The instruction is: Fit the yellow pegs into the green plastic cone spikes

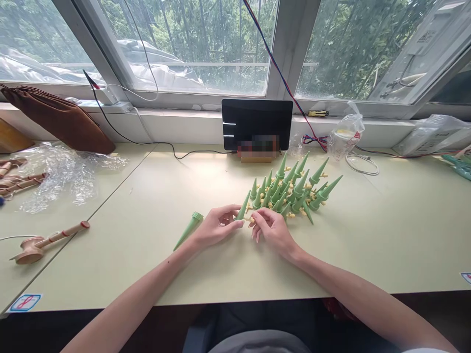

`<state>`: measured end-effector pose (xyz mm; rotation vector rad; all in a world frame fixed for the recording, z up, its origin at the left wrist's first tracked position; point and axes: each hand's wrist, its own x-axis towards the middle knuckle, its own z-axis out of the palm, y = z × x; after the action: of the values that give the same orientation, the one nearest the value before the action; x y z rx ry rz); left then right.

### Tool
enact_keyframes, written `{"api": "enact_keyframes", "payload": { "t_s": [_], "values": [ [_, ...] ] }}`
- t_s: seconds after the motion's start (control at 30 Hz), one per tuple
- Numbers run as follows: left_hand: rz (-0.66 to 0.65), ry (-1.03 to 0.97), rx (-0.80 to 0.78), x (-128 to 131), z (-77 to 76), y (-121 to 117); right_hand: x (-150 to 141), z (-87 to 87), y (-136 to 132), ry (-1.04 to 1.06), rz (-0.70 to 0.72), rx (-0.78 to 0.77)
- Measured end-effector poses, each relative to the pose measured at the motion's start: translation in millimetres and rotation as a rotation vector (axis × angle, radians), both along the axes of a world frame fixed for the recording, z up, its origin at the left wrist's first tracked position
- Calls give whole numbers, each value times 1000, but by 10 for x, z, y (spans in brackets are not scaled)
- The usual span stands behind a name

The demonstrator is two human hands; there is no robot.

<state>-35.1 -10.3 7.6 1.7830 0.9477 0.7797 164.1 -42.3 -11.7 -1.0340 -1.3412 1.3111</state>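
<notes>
My left hand (221,225) is closed on a green plant watering spike (243,206), which points upward. With thumb and fingertips, my right hand (272,229) pinches a small yellow valve (249,220) at the base of that spike. Whether the valve is fully seated cannot be made out. Just beyond both hands stands a dense cluster of similar green spikes (299,186), many with yellow valves at their bases; some lean outward. A single green spike with a ribbed cap (189,230) lies left of my left hand, its tip toward me.
A tablet (257,122) leans against the sill behind the cluster. Wooden kendamas (62,235) and crumpled clear plastic (66,174) lie at the left, near a brown bag (62,117). At the right back are a bagged cup (346,137) and a coiled white cable (362,165).
</notes>
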Motion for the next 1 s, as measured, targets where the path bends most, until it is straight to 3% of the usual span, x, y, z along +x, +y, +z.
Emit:
{"api": "enact_keyframes", "payload": {
  "t_s": [0.2, 0.37, 0.67, 0.83, 1.0],
  "values": [
    [-22, -43, -131, -4, 85, 4, 52, 7, 2, -370, 36, 356],
    [-2, -52, -217, -2, 128, -8, 97, -2, 58, -513, 100, 529],
    [-14, -71, -237, 30, 143, -35, 144, -23, 60, -692, 206, 665],
    [-27, 22, -240, -9, 155, -17, 152, -47, 82, -741, 227, 742],
    [-140, 121, -230, -88, 157, 29, 149, -72, 96, -748, 227, 791]
  ]
}}
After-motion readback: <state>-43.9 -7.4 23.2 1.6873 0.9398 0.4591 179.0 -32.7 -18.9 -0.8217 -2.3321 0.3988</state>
